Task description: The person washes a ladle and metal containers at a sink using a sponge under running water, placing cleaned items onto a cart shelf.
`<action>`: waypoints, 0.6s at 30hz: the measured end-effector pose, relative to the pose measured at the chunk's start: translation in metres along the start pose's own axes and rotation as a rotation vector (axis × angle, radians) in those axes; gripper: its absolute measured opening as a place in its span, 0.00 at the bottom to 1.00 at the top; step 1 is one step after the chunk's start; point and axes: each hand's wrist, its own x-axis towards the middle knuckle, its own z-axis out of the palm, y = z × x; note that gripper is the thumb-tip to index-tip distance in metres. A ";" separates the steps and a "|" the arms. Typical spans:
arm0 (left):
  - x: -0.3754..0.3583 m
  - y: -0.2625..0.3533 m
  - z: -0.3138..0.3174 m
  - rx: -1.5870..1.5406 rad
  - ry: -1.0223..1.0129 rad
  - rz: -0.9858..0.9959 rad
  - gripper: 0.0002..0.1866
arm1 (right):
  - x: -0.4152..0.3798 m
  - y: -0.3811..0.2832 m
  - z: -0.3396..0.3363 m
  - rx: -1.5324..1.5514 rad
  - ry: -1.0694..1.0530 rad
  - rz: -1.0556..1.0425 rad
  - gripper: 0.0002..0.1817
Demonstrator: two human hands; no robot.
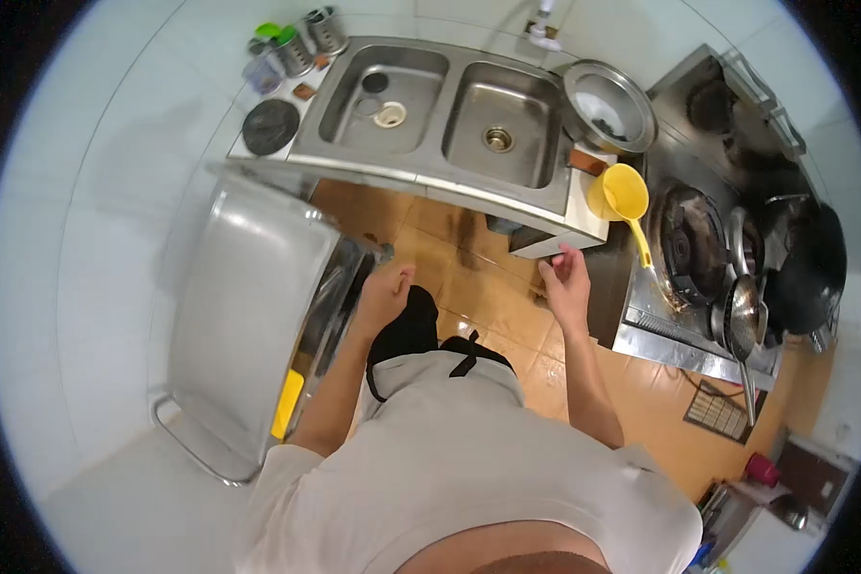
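Observation:
My left hand (pixel 385 298) hangs in the air with its fingers curled in, beside the open side of a steel cart (pixel 258 268). Nothing shows sticking out of it. Over the tiled floor, my right hand (pixel 568 287) is held up with thumb and fingers apart and nothing between them. Closest to it are the end of the counter and a yellow ladle-shaped dipper (pixel 619 194) whose handle points toward me. In front of both hands lies a double steel sink (pixel 437 120).
A large steel basin (pixel 608 103) leans at the sink's right. Farther right, a stove (pixel 641 320) carries a dark wok (pixel 808 273) and a strainer (pixel 742 316). Utensil holders (pixel 295 53) and a dark round lid (pixel 270 126) sit left of the sink.

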 end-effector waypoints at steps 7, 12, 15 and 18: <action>0.135 -0.052 -0.003 -0.163 -0.074 -0.227 0.09 | 0.142 -0.046 0.019 -0.209 -0.123 0.056 0.26; 0.239 -0.072 0.030 -0.191 -0.313 -0.124 0.08 | 0.184 -0.051 0.001 -0.176 -0.011 0.179 0.26; 0.294 -0.056 0.047 -0.121 -0.517 -0.081 0.05 | 0.188 -0.050 -0.026 -0.186 0.124 0.185 0.22; 0.325 -0.029 0.055 -0.121 -0.520 -0.111 0.05 | 0.194 -0.043 -0.058 -0.181 0.210 0.198 0.21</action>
